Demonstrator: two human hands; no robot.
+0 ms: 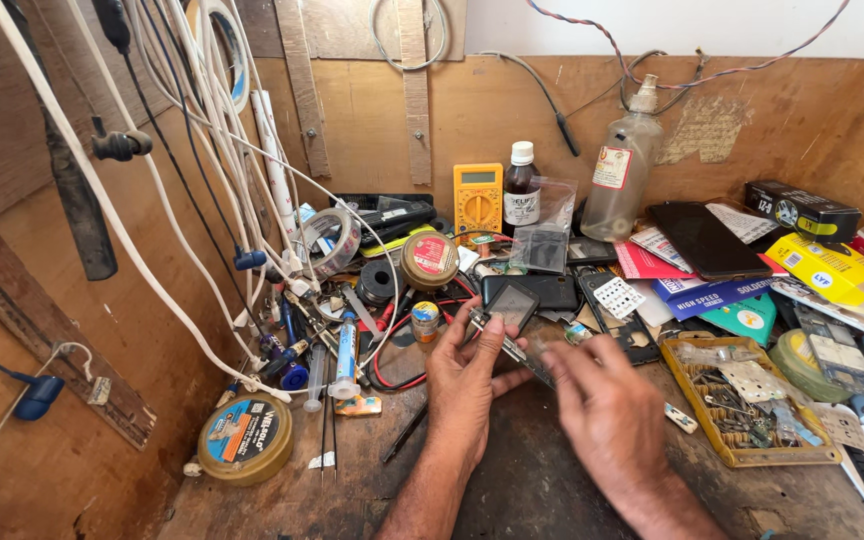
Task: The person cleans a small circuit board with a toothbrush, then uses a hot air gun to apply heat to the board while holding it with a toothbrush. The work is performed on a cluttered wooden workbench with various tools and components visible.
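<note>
My left hand is closed around a small dark phone, holding it up over the middle of the wooden bench. A thin metal tool, like tweezers, runs between the two hands below the phone. My right hand is blurred, fingers curled toward the tool's right end; whether it grips the tool I cannot tell. A second dark phone lies flat just behind the held one.
White cables hang down the left wall. A yellow multimeter, a brown bottle and a clear spray bottle stand at the back. A yellow parts tray, boxes and circuit boards crowd the right; a round tin sits front left.
</note>
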